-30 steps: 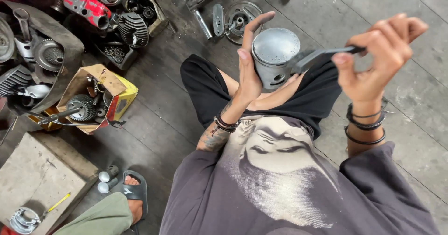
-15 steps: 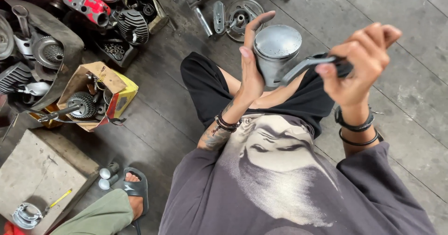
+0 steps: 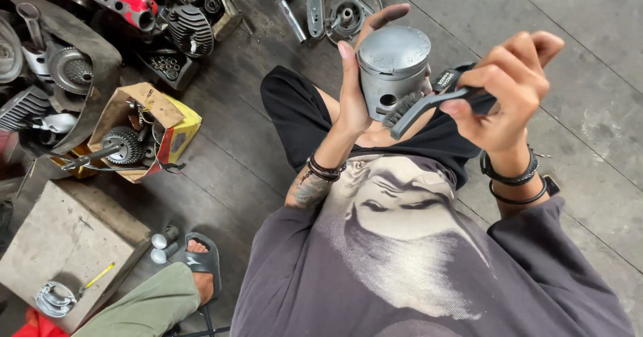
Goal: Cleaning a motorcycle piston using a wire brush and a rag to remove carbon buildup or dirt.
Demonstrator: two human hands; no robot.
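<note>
My left hand [image 3: 355,86] grips a grey metal piston [image 3: 394,69] upright in front of my chest, fingers wrapped around its far side. My right hand [image 3: 506,89] holds a black-handled wire brush [image 3: 429,103], and its bristles press against the piston's lower side near the pin hole. Dark bracelets circle both wrists. Below the hands I see my black shorts and grey printed shirt [image 3: 402,257].
A cardboard box [image 3: 144,126] with a gear and shaft lies on the dark floor at left. Engine parts [image 3: 80,49] crowd the upper left; a round metal plate [image 3: 345,9] lies ahead. Another person's sandalled foot [image 3: 201,257] and a concrete block [image 3: 63,250] sit at lower left.
The piston has tilted upright with its crown now up. My right hand has swung the brush down and in, from the piston's top edge to its lower side.
</note>
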